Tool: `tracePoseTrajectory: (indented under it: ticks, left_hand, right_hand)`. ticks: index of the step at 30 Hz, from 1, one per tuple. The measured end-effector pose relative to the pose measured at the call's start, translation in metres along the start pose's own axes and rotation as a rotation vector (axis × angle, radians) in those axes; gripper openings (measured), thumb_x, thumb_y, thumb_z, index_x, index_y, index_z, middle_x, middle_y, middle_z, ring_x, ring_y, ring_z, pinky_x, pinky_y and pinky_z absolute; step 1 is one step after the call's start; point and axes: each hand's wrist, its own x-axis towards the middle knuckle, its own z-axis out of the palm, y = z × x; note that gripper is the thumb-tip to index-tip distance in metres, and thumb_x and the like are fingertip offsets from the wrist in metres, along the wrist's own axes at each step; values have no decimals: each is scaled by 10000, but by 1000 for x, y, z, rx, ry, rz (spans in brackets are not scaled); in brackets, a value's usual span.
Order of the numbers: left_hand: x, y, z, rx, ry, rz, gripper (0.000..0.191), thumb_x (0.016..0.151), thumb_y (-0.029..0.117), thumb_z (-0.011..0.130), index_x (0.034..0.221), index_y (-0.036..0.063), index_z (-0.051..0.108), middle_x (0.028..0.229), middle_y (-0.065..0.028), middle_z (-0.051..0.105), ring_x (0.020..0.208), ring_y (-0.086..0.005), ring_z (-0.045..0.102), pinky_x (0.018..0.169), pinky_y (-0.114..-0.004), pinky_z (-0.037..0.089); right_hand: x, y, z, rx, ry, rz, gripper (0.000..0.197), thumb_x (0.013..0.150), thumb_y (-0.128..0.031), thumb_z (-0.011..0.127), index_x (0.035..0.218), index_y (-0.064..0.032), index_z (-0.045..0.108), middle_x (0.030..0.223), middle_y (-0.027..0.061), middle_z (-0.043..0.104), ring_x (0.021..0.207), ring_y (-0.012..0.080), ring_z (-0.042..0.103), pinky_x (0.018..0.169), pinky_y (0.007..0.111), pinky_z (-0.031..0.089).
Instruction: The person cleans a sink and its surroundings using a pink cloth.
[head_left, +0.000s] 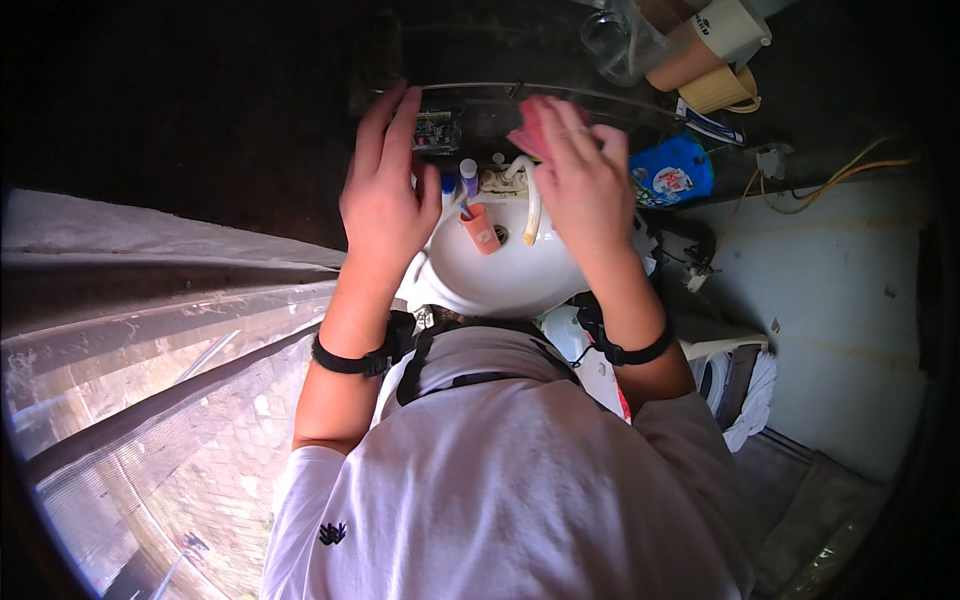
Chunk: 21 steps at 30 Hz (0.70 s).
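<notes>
My right hand (589, 180) is shut on a red-pink cloth (534, 127), slightly blurred, above the back of the sink. To the left, my left hand (390, 172) is raised with its fingers pointing forward, thumb apart, and holds nothing that I can see. Its fingertips overlap the end of a thin curved rail (472, 85); whether they touch it is unclear. Between the hands lies a white washbasin (480, 281) with a pale curved spout (533, 202). An orange cup (480, 229) with a flower print and a toothbrush in it stands in the basin area.
A purple tube with a white cap (469, 180) and a blue-capped item (448, 184) stand behind the basin. At right are a blue packet (675, 171), a toothpaste tube (709, 124), a yellow mug (720, 88) and loose wires (825, 190). Mesh screening (187, 435) runs along the left.
</notes>
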Motion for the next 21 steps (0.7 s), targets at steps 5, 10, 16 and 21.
tracePoseTrajectory:
  ticks: [5,10,16,21]
  left_hand:
    - [6,1,10,64,-49,34,812,834,-31,710,1621,133,594,1637,-98,603,1148,-273,776,862,-374,670]
    - [5,0,16,89,-49,-24,802,840,-18,713,1614,159,606,1629,-77,619,1131,-273,780,853,-374,672]
    - [8,9,20,91,-76,-82,788,841,-11,718,1605,154,619,1639,-91,623,986,-260,812,767,-367,676]
    - [4,4,21,220,-21,27,788,841,15,722,1610,142,614,1643,-104,624,992,-271,824,751,-369,679]
  right_hand:
    - [5,-6,6,-120,-8,176,652,849,-89,801,1493,-101,702,1564,86,689,1168,367,633,1017,434,608]
    - [9,-7,6,-40,-6,102,661,834,-144,805,1488,-137,713,1538,-1,703,1179,303,642,947,399,642]
    - [14,-20,13,-114,11,125,582,873,-169,774,1445,-75,718,1545,69,683,1253,329,631,980,497,627]
    - [5,16,-1,-27,-9,108,636,845,-150,796,1476,-158,719,1552,-28,696,1140,319,646,884,398,656]
